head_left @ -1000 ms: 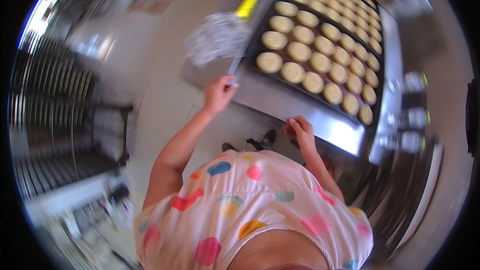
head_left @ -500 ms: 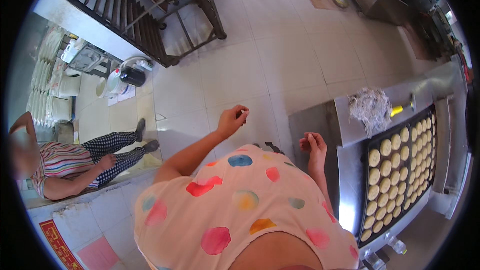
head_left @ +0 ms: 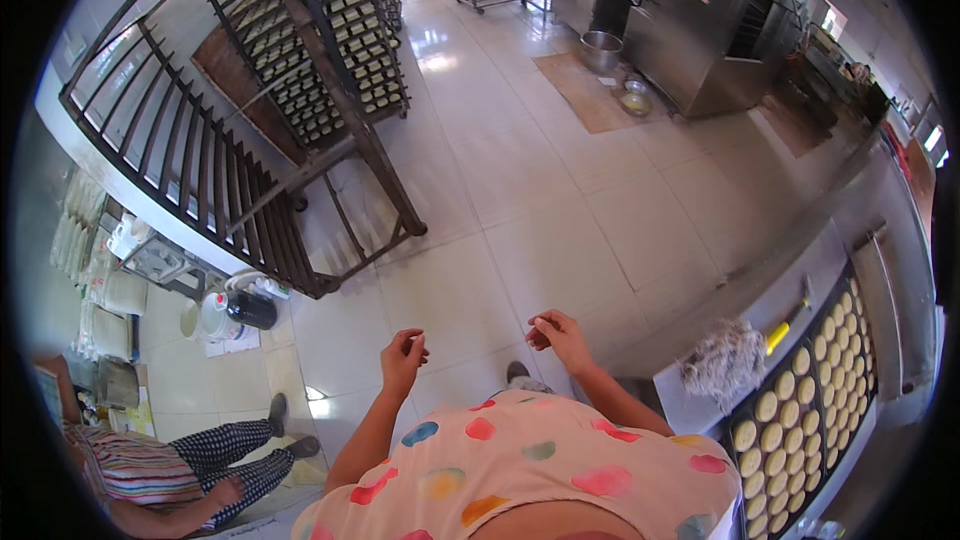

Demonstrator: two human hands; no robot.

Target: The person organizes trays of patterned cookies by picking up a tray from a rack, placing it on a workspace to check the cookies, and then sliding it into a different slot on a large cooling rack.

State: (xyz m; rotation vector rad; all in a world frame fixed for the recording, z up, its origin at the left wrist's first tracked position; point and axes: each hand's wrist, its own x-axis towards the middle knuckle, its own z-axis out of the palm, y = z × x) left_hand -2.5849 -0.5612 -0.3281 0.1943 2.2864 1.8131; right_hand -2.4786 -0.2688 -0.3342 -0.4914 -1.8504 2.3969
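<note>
My left hand (head_left: 404,358) hangs in front of me over the tiled floor, its fingers loosely curled, with nothing seen in it. To its right my right hand (head_left: 560,336) is held at about the same height, also half curled and showing nothing in its grasp. The two hands are apart, and neither touches anything. Nearest to my right arm is a steel worktop (head_left: 690,365) bearing a tangled bundle of whitish strands (head_left: 724,364), a tool with a yellow handle (head_left: 778,337) and black baking trays (head_left: 822,380) of round pale cakes (head_left: 775,435).
At the left front stands an empty slanted metal rack (head_left: 200,155); behind it another rack (head_left: 345,35) holds many filled trays. A steel cabinet (head_left: 705,30) and a metal pot (head_left: 601,50) are far right. Another person (head_left: 150,465) is at lower left, near buckets (head_left: 215,315).
My view has lifted and turned, so more of the room ahead shows. Both hands have shifted within the picture, the right one moving out in front of me, away from the worktop's edge.
</note>
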